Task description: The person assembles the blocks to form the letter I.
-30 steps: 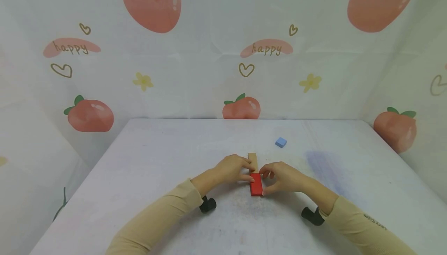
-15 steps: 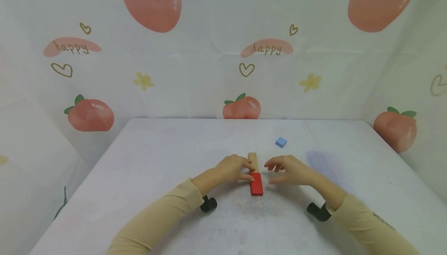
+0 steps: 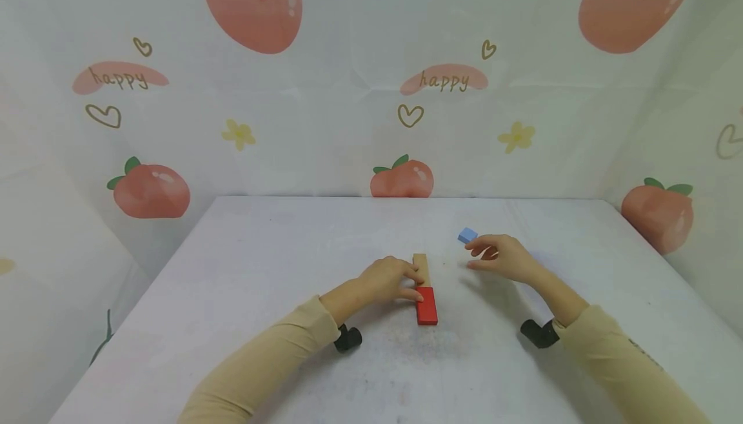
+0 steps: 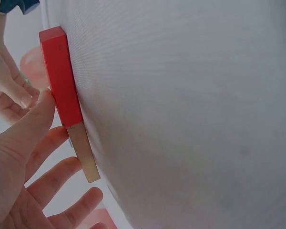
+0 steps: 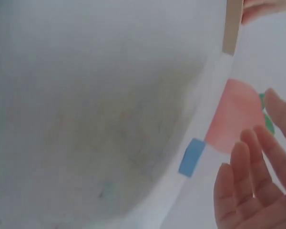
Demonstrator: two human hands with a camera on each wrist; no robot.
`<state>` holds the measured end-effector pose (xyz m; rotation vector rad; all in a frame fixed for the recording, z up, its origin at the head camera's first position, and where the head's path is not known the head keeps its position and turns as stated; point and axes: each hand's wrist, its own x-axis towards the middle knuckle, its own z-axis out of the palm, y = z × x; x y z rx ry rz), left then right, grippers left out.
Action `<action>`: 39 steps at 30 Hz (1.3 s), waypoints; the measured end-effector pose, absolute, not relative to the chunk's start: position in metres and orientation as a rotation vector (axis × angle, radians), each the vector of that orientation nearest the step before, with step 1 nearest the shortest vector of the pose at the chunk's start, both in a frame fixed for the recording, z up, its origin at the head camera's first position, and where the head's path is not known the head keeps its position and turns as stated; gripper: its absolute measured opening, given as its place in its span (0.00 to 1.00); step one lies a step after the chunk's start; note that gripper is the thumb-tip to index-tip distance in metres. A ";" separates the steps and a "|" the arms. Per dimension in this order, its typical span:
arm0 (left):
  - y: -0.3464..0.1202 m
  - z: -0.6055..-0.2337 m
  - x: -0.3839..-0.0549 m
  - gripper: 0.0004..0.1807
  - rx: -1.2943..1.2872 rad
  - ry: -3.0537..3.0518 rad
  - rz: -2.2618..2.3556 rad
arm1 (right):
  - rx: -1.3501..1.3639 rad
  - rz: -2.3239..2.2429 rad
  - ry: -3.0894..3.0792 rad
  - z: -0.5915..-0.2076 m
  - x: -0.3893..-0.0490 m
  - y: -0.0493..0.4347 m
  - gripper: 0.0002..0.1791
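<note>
In the middle of the table a red rectangular block (image 3: 427, 308) and a narrower bare-wood block (image 3: 422, 268) lie end to end, the red one nearer the person. Spread along their left side is my left hand (image 3: 384, 280). Its thumb (image 4: 44, 107) touches the red block, while other fingers reach the wooden block. Farther back, my right hand (image 3: 504, 258) hovers over the table with loosely bent fingers, holding nothing. Just beyond its fingertips sits a small blue block (image 3: 466, 235), seen also in the right wrist view.
A white table (image 3: 302, 237) carries the blocks, with a purplish stain by the right forearm. Behind it hangs a white cloth (image 3: 325, 121) printed with peaches, hearts and flowers. Black devices are strapped at both wrists.
My right hand has left the red block and moved back and right, close to the blue block. My left hand stays beside the two joined-up blocks.
</note>
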<state>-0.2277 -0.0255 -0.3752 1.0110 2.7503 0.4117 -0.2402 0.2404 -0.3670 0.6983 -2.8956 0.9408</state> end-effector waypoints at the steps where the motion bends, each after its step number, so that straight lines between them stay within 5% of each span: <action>1: -0.026 -0.375 -0.228 0.20 1.008 2.747 0.417 | 0.655 0.948 -2.898 -0.367 -0.242 0.242 0.19; 15: -0.025 -0.375 -0.229 0.21 1.005 2.736 0.418 | 0.178 1.120 -2.954 -0.365 -0.264 0.253 0.24; 39: -0.023 -0.374 -0.228 0.20 1.016 2.773 0.401 | 0.017 1.163 -3.025 -0.370 -0.281 0.250 0.29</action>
